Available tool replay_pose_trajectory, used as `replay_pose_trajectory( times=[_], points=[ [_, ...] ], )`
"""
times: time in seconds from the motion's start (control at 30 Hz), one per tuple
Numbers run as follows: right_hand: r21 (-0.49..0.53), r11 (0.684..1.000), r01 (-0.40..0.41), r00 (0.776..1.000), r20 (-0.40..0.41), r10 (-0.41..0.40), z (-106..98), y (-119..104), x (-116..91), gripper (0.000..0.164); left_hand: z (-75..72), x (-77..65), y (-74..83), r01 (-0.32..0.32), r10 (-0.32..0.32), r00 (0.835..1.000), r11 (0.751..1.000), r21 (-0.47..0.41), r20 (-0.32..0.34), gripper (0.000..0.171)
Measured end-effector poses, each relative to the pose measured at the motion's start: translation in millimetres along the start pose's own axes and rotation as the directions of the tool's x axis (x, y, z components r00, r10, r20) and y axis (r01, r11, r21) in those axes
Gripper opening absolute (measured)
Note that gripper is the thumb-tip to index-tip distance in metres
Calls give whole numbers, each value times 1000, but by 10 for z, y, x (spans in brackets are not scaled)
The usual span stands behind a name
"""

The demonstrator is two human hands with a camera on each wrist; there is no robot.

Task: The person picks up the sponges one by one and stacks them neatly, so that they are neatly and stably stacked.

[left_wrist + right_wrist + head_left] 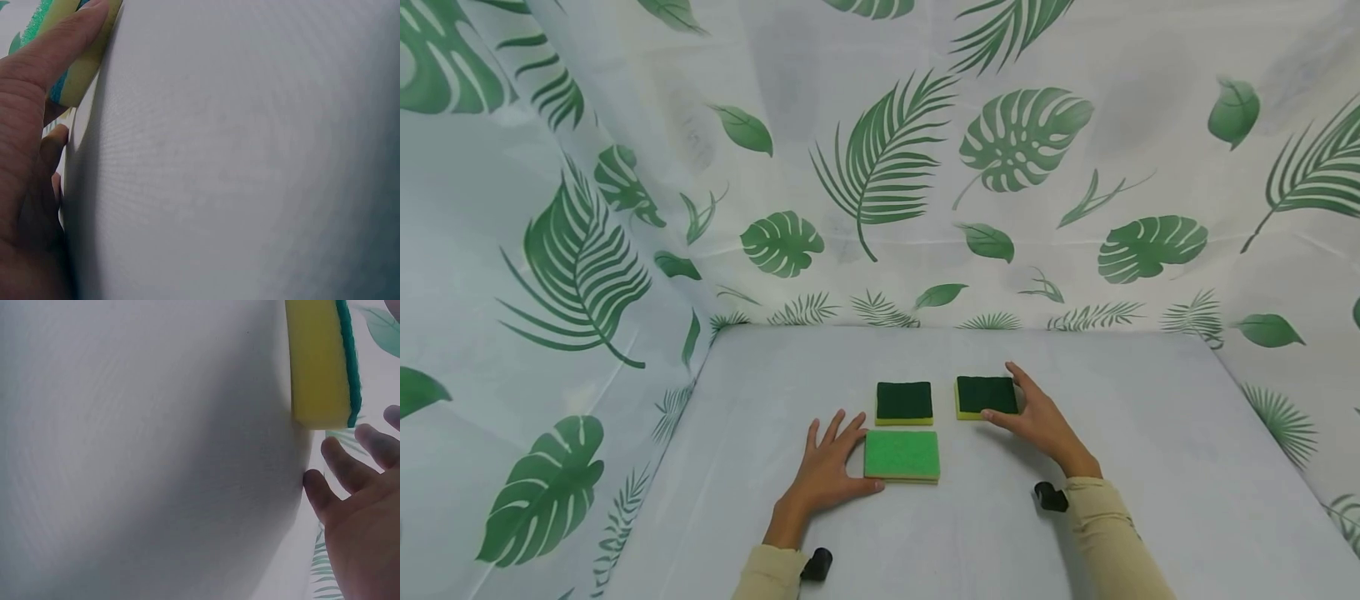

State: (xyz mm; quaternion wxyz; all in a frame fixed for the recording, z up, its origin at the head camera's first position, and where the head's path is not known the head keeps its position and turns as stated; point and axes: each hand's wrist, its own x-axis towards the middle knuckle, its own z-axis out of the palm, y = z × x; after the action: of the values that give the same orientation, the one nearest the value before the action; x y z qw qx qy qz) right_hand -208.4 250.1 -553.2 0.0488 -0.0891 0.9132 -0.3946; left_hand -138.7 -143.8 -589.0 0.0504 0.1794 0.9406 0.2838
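The green sponge [902, 454] is lying just below the centre of the head view, a middle dark sponge [904, 401] sitting just above it and a right dark sponge [985, 395] sitting right of centre, all on the worktop [970, 533]. The left hand [820, 475] is spreading its fingers about the green sponge's left end, thumb at the front edge; the right hand [1047, 427] is spreading likewise at the right dark sponge's right end. Guiding lightly is probably serving better than squeezing, which risks skewing soft sponges.
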Motion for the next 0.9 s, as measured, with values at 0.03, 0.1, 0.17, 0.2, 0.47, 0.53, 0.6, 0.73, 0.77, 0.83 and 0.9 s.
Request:
replay_pose_trajectory(
  times=[0.03,0.1,0.17,0.2,0.47,0.53,0.6,0.73,0.77,0.83,0.9],
  points=[
    [0,1000,-3,1000,3,3,0,7,-1,111,1,-1,2,0,0,1000,1000,-4,-1,91],
    [5,1000,-5,1000,10,5,-2,22,-3,110,2,1,6,2,-2,1000,1000,-2,-2,91],
    [10,1000,-8,1000,17,8,-2,37,-5,109,0,-2,10,3,-3,1000,1000,-5,-4,91],
    [10,1000,-10,1000,21,10,-1,46,-5,109,0,-2,11,2,-2,1000,1000,-5,-6,91],
    [33,999,-19,999,51,17,1,74,-19,108,-2,-10,13,-2,2,1000,1000,2,-8,91],
    [32,999,-26,998,59,24,8,78,-16,108,-4,-10,13,-2,2,1000,1000,0,-8,91],
    [31,999,-27,998,65,25,22,90,-7,109,-4,-9,11,-2,2,1000,1000,-3,-9,91],
    [33,999,-16,998,62,14,55,130,15,109,1,-6,4,1,-1,1000,1000,0,-8,90],
    [36,999,-12,998,60,10,60,137,19,109,2,-4,3,1,-1,1000,1000,-2,-8,90],
    [37,999,-11,998,56,9,65,147,24,108,3,-3,2,2,-2,1000,1000,-5,-6,90],
    [41,999,-14,998,54,12,65,145,25,107,9,0,-6,2,-2,1000,1000,-8,-7,90]
  ],
)
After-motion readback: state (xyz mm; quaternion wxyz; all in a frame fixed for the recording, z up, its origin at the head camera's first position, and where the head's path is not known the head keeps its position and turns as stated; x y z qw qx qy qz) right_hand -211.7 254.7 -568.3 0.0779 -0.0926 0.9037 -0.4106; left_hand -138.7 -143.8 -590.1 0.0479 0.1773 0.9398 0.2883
